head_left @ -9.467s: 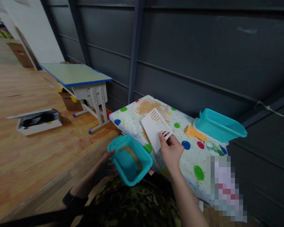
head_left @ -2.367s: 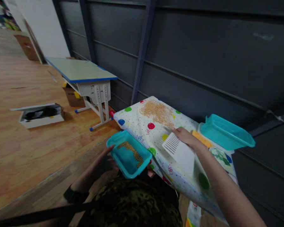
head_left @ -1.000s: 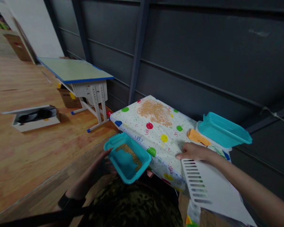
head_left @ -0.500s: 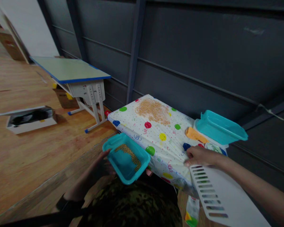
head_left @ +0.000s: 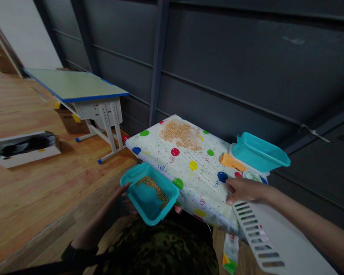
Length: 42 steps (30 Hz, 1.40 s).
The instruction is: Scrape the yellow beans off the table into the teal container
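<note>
My left hand [head_left: 125, 198] holds a teal plastic tub [head_left: 149, 193] from below, just off the near edge of a small table covered with a balloon-print cloth [head_left: 186, 168]. A streak of tan beans lies in the tub. My right hand [head_left: 242, 189] is closed on the slotted end of a white flat scraper board [head_left: 263, 240], which lies at the table's right near corner and sticks out toward me. A heap of tan beans [head_left: 180, 132] sits at the table's far end.
A second teal tub [head_left: 259, 151] stands at the table's right end, with an orange cloth [head_left: 231, 161] beside it. A grey wall runs behind. To the left stand a blue-edged desk [head_left: 74, 86] and an open white box [head_left: 24, 148] on the wooden floor.
My right hand has drawn the white scraper from the bean heap back to the table's right near corner. The tub in my left hand has stayed at the table edge.
</note>
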### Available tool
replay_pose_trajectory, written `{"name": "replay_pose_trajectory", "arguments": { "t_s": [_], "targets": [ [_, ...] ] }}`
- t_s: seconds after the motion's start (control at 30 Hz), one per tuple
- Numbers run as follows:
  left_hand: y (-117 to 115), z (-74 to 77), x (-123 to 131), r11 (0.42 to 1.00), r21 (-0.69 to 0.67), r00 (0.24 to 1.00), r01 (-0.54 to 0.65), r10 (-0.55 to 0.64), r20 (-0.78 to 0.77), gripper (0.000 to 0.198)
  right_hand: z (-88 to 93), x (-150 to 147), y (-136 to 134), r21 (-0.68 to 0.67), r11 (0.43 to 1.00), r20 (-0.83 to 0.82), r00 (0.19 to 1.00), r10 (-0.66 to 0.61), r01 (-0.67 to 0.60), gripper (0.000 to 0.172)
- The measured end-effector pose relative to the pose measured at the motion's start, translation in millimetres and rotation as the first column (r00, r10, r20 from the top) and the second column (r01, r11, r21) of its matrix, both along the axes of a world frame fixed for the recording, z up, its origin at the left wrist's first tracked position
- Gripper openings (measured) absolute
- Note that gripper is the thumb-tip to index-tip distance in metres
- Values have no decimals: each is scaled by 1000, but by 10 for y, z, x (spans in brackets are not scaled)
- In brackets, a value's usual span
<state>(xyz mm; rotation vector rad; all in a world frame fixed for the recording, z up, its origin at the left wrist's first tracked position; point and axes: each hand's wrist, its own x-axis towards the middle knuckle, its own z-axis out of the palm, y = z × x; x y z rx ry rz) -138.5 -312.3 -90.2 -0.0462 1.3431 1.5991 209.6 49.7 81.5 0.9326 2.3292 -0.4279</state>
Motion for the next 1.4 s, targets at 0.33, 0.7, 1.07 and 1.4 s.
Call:
{"name": "replay_pose_trajectory", "arguments": {
  "t_s": [0.33, 0.7, 1.07, 1.4],
  "targets": [
    [15, 207, 70, 999, -46, 1000, 14, -13, 19, 31, 259, -19, -49, -68, 995, -156, 986, 55, -66, 68],
    [-2, 336, 43, 995, -96, 1000, -15, 15, 6, 29, 634, -788, -60, -412, 901, -591, 713, -376, 133, 68],
    [-90, 375, 28, 995, -85, 998, -59, 58, -11, 26, -342, -1958, -399, -643, 735, -735, 92, -671, 215, 53],
    [-101, 258, 32, 999, -50, 1000, 22, -22, -6, 43, -219, -2074, 141, -504, 770, -764, 214, -609, 391, 35]
  ]
}}
